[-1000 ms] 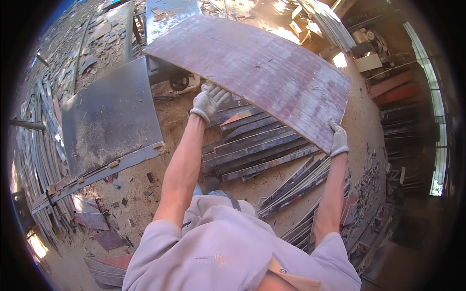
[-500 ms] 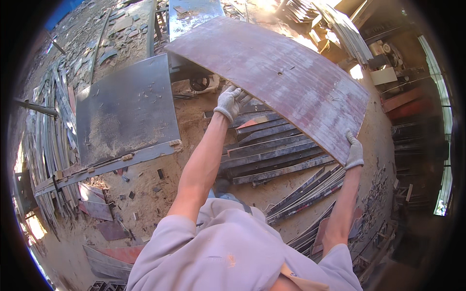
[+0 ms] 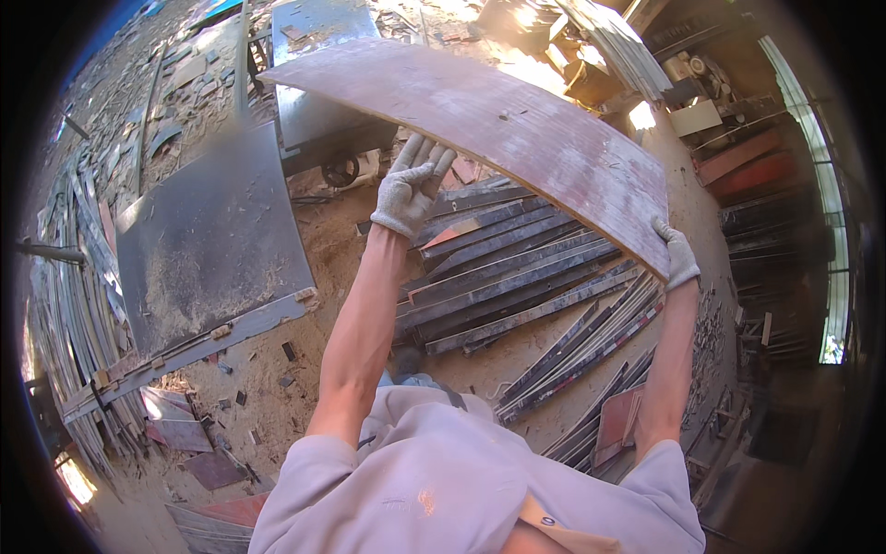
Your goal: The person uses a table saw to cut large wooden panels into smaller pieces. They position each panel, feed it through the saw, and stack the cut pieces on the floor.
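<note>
A large reddish-brown plywood board [image 3: 544, 134] with whitish scuffs and a small hole is held up in front of me, tilted. My gloved left hand [image 3: 411, 185] bears it from below; its fingers stretch up to the near long edge, the tips partly hidden beneath. At the near right corner, my gloved right hand [image 3: 678, 254] grips the board, thumb on the top face and the other fingers out of sight below.
Left stands a dark dusty panel [image 3: 212, 235] edged by a wooden strip. Dark planks [image 3: 517, 277] lie stacked below the board. Behind is a metal-topped table [image 3: 323, 37] with a handwheel [image 3: 341, 170]. Long strips [image 3: 78, 268] pile at far left; scraps litter the ground.
The board has shifted left and tipped, so its top face looks narrower. My left hand has moved left, its palm side showing more; the right hand has risen slightly with the corner.
</note>
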Demonstrator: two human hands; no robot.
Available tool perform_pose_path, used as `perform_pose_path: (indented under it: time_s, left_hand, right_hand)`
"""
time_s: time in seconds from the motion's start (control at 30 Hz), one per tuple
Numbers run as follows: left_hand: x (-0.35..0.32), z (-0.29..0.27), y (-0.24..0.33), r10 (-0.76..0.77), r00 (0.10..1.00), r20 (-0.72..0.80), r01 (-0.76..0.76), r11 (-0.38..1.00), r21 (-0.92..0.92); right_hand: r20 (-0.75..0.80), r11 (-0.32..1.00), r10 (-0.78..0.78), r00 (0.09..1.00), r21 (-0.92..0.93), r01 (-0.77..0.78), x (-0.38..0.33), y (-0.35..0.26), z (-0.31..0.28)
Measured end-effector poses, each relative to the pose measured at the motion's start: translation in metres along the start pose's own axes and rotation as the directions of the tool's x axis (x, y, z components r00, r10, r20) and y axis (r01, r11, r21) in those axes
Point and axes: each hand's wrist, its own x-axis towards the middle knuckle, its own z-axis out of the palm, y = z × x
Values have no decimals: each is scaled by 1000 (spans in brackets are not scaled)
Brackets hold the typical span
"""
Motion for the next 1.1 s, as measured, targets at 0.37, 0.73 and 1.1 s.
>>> perform_pose_path:
  time_s: [0.37, 0.73, 1.1]
  left_hand:
    - [28, 58, 16, -1, 998, -62, 8, 993, 115]
    - [71, -57, -24, 36, 742, -669, 344, 836, 427]
    - [159, -74, 15, 46, 751, -658, 364, 803, 471]
  right_hand:
    - [143, 996, 37, 989, 74, -48, 20, -3, -23]
    - [-41, 996, -77, 996, -54, 75, 20, 60, 0]
    - [-3, 999, -32, 999, -6, 32, 109, 31, 48]
